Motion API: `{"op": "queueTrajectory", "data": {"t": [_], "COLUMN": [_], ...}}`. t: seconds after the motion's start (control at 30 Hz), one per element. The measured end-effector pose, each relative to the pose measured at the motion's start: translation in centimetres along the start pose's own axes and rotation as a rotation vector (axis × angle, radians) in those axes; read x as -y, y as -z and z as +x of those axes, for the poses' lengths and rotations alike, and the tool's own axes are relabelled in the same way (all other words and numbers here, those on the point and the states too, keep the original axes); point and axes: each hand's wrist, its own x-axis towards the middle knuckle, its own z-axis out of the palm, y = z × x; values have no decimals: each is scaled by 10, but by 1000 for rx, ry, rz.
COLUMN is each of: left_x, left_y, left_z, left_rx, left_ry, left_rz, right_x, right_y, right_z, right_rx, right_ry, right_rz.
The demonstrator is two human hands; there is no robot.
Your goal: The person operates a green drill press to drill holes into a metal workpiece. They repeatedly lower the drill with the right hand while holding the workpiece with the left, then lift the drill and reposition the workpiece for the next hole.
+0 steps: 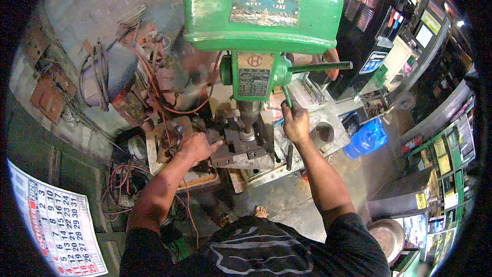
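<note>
Right arm extended forward; right hand [296,123] closed around a feed lever [287,95] of the green drill press [261,13]; left hand [196,149] beside the dark vise [223,160], thumb pointing toward it; whether its fingers hold anything cannot be told; round metal piece [247,135] lies beneath the chuck [249,111]; contact there is indistinct.

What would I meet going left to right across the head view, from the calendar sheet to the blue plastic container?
Calendar sheet → left hand → drill chuck → right hand → round open container → blue plastic container.
</note>
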Motion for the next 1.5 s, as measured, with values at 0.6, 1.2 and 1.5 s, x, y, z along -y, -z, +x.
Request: {"op": "queueTrajectory", "data": {"t": [0.6, 1.2, 1.5], "left_x": [4, 0, 10], "left_y": [-3, 0, -14], "left_z": [0, -1, 10], "left_rx": [-28, -41, -55], "left_ry": [-40, -11, -49], "left_rz": [-23, -5, -16], "right_x": [5, 9, 3], "right_y": [-2, 0, -3], "right_z": [0, 0, 0], "right_rx": [-53, -59, -91], "right_ry": [70, 68, 138], "right_rz": [11, 26, 22]}}
